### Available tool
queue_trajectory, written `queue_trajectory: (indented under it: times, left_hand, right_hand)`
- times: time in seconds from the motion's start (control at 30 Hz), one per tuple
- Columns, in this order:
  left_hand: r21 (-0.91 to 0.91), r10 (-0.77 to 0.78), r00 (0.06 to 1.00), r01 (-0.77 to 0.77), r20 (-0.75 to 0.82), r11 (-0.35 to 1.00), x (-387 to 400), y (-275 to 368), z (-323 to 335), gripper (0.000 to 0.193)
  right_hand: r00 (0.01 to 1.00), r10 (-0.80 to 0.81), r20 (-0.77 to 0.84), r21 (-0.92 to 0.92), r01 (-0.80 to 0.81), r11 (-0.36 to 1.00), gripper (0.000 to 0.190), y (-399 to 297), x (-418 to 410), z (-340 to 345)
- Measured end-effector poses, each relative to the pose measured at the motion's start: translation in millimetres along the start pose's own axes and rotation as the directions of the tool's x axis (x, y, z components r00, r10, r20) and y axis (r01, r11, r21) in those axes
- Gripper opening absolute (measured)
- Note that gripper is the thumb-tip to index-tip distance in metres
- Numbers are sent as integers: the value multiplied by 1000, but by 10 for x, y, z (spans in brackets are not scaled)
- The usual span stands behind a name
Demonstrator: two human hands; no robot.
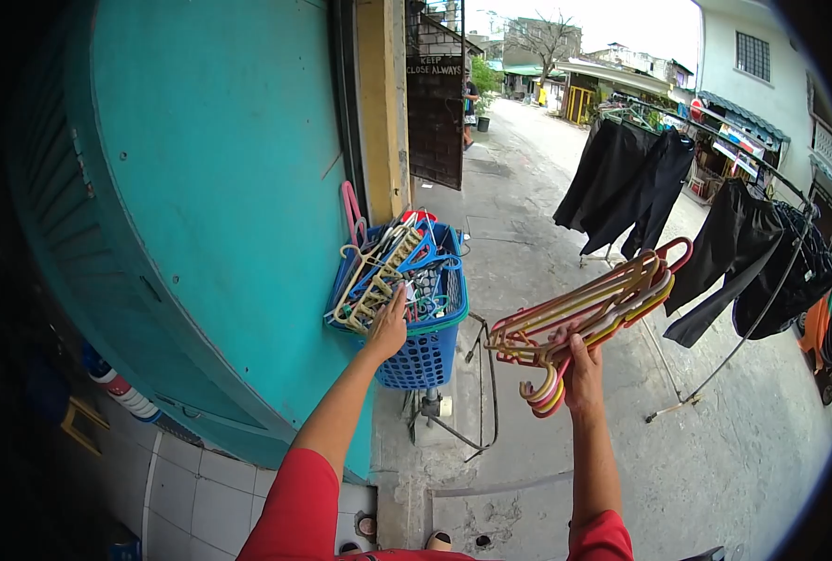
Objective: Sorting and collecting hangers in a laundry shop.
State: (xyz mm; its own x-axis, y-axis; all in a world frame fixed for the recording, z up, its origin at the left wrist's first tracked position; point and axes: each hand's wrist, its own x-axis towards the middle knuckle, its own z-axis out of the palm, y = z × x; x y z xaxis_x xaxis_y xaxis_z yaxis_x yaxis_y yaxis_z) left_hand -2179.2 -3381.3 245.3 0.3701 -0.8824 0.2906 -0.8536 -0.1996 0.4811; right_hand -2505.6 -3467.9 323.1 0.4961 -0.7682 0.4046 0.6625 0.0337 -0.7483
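In my right hand (583,372) is a bundle of plastic clothes hangers (584,301), in red, yellow, white and tan, with several hooks curling down at its near end. My left hand (388,326) lies at the near rim of a blue plastic laundry basket (419,361), its fingers stretched out against the hangers heaped there. Its palm side is hidden, so whether it grips one cannot be told. On that heap I see a tan plastic hanger (351,291) and a blue plastic hanger (423,254). A pink hanger (351,207) sticks up at the back.
A teal door panel (227,210) stands to the left of the basket. Black trousers (728,245) hang from a metal clothes rack (752,357) at right. Beneath the basket is a metal stand (432,407). Farther back, a dark metal gate (435,126) bears writing, and a person (469,105) stands behind it.
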Motion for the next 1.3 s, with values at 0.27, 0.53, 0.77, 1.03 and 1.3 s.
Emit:
queue_trajectory:
  times: [0.27, 0.53, 0.77, 1.03, 1.3]
  left_hand:
    - [37, 5, 1000, -5, -16, 999, 31, -105, 51, 66]
    - [245, 80, 989, -108, 122, 964, -125, -247, 209, 69]
    - [386, 103, 987, -143, 122, 911, -73, -124, 19, 74]
    - [510, -1, 986, -86, 169, 856, 31, -106, -77, 67]
    - [436, -23, 981, -64, 192, 898, 67, 4, -96, 62]
  right_hand:
    - [953, 91, 287, 109, -127, 986, 22, 686, 1165, 522]
    - [808, 379, 451, -369, -218, 904, 24, 1216, 1501, 774]
    - [758, 391, 522, -333, -242, 911, 25, 1075, 1447, 654]
    - [972, 191, 137, 427, -232, 874, 19, 1232, 1448, -2]
    - [931, 307, 198, 101, -331, 938, 20, 1679, 1634, -97]
